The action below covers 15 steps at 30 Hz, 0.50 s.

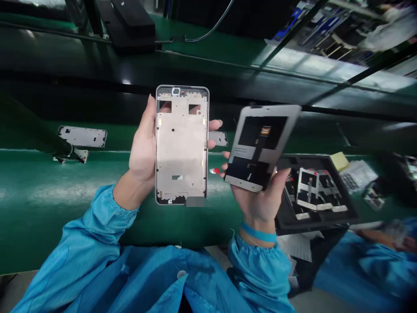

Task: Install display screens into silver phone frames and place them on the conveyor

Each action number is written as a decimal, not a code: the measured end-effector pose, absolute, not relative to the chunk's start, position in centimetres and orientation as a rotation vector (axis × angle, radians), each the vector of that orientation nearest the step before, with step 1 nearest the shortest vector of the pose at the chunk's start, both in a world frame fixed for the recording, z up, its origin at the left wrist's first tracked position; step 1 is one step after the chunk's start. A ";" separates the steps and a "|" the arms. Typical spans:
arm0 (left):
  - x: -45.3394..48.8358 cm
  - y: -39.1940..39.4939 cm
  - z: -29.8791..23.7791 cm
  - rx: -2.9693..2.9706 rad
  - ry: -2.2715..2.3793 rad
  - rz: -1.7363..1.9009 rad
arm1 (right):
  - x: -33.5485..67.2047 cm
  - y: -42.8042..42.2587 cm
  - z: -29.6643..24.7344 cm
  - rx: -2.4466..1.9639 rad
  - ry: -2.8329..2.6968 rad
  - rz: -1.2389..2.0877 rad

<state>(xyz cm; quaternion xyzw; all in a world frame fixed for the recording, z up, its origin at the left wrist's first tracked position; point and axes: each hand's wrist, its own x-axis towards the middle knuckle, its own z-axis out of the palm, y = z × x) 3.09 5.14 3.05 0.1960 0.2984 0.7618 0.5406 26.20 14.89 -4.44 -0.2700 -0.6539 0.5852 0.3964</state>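
Observation:
My left hand point(143, 145) is closed around a phone frame point(182, 145), a pale metal plate with a silver rim, cut-outs near its top and a small slot low down. The frame stands nearly upright towards me. Fingertips show past its right edge. To the right, my right hand point(257, 200) grips a phone screen point(239, 132) by its lower part, thumb on the right side and fingers on the left. The screen's back faces me, black and white with a flex cable down it. It leans to the right, apart from the frame. A blue band circles my right wrist.
Another phone frame point(83, 136) lies at the left behind a dark post point(29, 104); one more point(220, 138) shows partly behind my left fingers. A black tray point(289, 222) with several screens is at the right, beside a yellow pad point(339, 161). A co-worker's blue sleeve point(374, 265) is lower right.

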 end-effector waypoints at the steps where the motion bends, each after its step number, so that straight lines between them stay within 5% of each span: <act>1: 3.3 5.2 3.1 0.455 0.706 1.848 | 26.4 14.4 -4.3 -0.686 -1.656 1.401; 15: 3.6 6.7 1.0 0.565 0.673 2.138 | 27.0 14.0 -2.4 -0.359 -2.322 0.965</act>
